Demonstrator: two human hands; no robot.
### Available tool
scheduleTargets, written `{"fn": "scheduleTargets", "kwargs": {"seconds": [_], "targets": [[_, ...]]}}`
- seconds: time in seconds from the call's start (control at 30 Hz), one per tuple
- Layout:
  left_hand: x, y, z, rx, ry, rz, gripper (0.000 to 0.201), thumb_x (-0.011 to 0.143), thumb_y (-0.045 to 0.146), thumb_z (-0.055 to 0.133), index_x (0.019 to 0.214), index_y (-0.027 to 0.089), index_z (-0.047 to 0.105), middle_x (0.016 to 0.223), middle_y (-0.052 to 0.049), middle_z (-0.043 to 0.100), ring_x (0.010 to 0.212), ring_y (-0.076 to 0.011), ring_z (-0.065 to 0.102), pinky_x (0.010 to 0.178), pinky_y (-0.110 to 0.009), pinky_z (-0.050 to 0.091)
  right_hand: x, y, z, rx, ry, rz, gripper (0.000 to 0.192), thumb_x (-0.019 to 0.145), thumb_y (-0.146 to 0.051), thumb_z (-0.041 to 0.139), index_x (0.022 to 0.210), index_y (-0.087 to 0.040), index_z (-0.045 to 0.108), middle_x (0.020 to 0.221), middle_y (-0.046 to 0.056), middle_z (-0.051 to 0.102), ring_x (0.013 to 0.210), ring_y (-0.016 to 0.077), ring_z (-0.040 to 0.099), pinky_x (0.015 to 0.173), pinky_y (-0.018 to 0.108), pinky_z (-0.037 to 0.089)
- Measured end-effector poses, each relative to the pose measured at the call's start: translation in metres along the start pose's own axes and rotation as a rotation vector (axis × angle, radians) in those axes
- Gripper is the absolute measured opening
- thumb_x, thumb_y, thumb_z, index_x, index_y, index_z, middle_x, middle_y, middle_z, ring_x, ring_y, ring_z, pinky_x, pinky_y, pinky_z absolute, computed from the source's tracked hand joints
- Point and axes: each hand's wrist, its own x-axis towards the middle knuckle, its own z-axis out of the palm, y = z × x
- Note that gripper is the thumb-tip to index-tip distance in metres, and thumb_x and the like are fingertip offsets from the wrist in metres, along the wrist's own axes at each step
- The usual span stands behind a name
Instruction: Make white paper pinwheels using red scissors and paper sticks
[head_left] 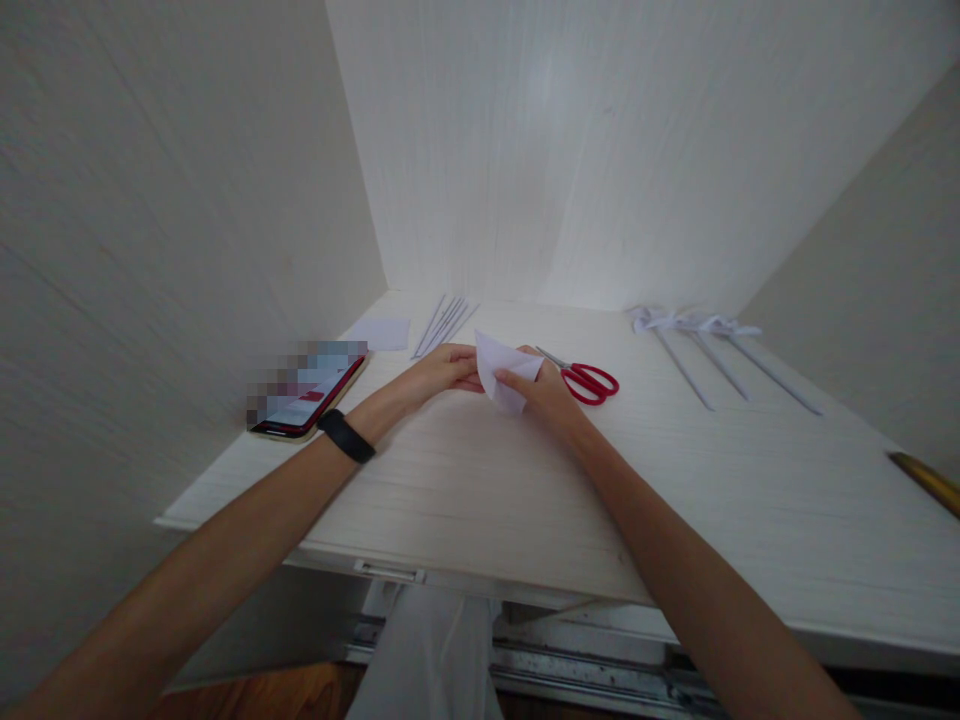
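Note:
A folded piece of white paper is held up between my two hands, a little above the white tabletop. My right hand grips its right side, with the thumb pressed on the front. On the left, my left hand has its fingers at the paper's edge, and its fingertips are partly behind the sheet. Red-handled scissors lie just right of my right hand, blades pointing back left. Behind my left hand lie several thin white paper sticks.
A phone with a lit screen lies by the left wall. Near it is a flat white sheet. At the back right rest three white paper pinwheel-like pieces on sticks. A gold-coloured object sits at the right edge. Walls enclose three sides.

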Motion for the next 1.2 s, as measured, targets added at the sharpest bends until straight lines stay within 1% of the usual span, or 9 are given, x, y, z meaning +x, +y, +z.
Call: {"fn": "scheduleTargets", "kwargs": {"seconds": [0.17, 0.3, 0.37, 0.5, 0.67, 0.77, 0.87, 1.03, 1.2], "targets": [[0.002, 0.001, 0.001, -0.089, 0.093, -0.024, 0.034, 0.092, 0.044, 0.052, 0.090, 0.014, 0.067, 0.086, -0.009, 0.074, 0.074, -0.0143, 0.067, 0.072, -0.024, 0.052, 0.000, 0.003, -0.001, 0.034, -0.024, 0.019, 0.028, 0.070, -0.043, 0.069, 0.079, -0.020, 0.054, 0.071, -0.002, 0.058, 0.066, 0.0150, 0.053, 0.060, 0.027, 0.040], [0.005, -0.002, -0.002, -0.149, 0.092, -0.026, 0.050, 0.084, 0.062, 0.054, 0.095, 0.015, 0.064, 0.090, -0.012, 0.073, 0.078, -0.0189, 0.068, 0.071, -0.028, 0.052, 0.000, 0.004, -0.002, 0.051, -0.033, 0.030, 0.028, 0.071, -0.044, 0.068, 0.078, -0.020, 0.054, 0.070, -0.002, 0.058, 0.064, 0.0149, 0.054, 0.059, 0.027, 0.040], [0.004, -0.003, -0.004, -0.148, 0.064, -0.008, 0.052, 0.079, 0.064, 0.060, 0.097, 0.015, 0.064, 0.095, -0.013, 0.073, 0.081, -0.0191, 0.068, 0.072, -0.028, 0.052, 0.000, 0.004, -0.002, 0.039, -0.022, 0.021, 0.028, 0.071, -0.043, 0.068, 0.078, -0.021, 0.054, 0.069, -0.003, 0.058, 0.064, 0.0147, 0.053, 0.058, 0.026, 0.040], [-0.001, -0.003, -0.004, -0.037, 0.017, 0.046, 0.048, 0.070, 0.043, 0.077, 0.107, 0.015, 0.063, 0.108, -0.012, 0.070, 0.088, -0.0175, 0.066, 0.074, -0.025, 0.050, 0.001, 0.007, -0.001, 0.055, -0.014, 0.016, 0.027, 0.071, -0.042, 0.069, 0.079, -0.020, 0.056, 0.071, -0.002, 0.060, 0.064, 0.0151, 0.055, 0.058, 0.026, 0.041], [-0.005, 0.000, -0.003, 0.032, -0.064, 0.125, 0.046, 0.066, 0.019, 0.076, 0.110, 0.015, 0.063, 0.116, -0.012, 0.068, 0.093, -0.0174, 0.065, 0.078, -0.026, 0.048, 0.003, 0.011, 0.000, 0.100, 0.002, 0.039, 0.029, 0.071, -0.039, 0.071, 0.089, -0.018, 0.063, 0.086, 0.004, 0.069, 0.074, 0.0185, 0.062, 0.070, 0.033, 0.049], [-0.004, -0.001, -0.004, 0.051, -0.053, 0.127, 0.045, 0.066, 0.016, 0.074, 0.109, 0.014, 0.063, 0.119, -0.013, 0.066, 0.097, -0.0186, 0.065, 0.082, -0.028, 0.048, 0.004, 0.010, 0.001, 0.151, 0.017, 0.059, 0.034, 0.069, -0.038, 0.073, 0.096, -0.017, 0.066, 0.097, 0.008, 0.072, 0.083, 0.0212, 0.065, 0.076, 0.036, 0.051], [-0.001, -0.005, -0.006, 0.019, -0.073, 0.139, 0.050, 0.065, 0.014, 0.073, 0.113, 0.015, 0.061, 0.122, -0.013, 0.066, 0.101, -0.0193, 0.064, 0.086, -0.029, 0.048, 0.003, 0.008, 0.002, 0.212, 0.043, 0.092, 0.037, 0.067, -0.037, 0.075, 0.095, -0.016, 0.067, 0.101, 0.010, 0.072, 0.086, 0.0222, 0.067, 0.077, 0.037, 0.052], [0.000, -0.006, -0.006, -0.046, -0.083, 0.156, 0.051, 0.063, 0.010, 0.073, 0.113, 0.014, 0.061, 0.125, -0.013, 0.064, 0.102, -0.0205, 0.065, 0.088, -0.032, 0.048, 0.002, 0.003, 0.002, 0.304, 0.048, 0.100, 0.038, 0.065, -0.042, 0.076, 0.093, -0.017, 0.067, 0.095, 0.009, 0.073, 0.082, 0.0226, 0.067, 0.073, 0.036, 0.054], [-0.003, -0.001, -0.003, -0.049, -0.044, 0.131, 0.046, 0.063, 0.010, 0.074, 0.107, 0.012, 0.063, 0.114, -0.011, 0.070, 0.100, -0.0211, 0.066, 0.088, -0.033, 0.048, 0.002, -0.003, 0.001, 0.345, 0.039, 0.114, 0.046, 0.065, -0.055, 0.073, 0.090, -0.017, 0.068, 0.084, 0.007, 0.072, 0.077, 0.0226, 0.067, 0.066, 0.033, 0.052]]}}
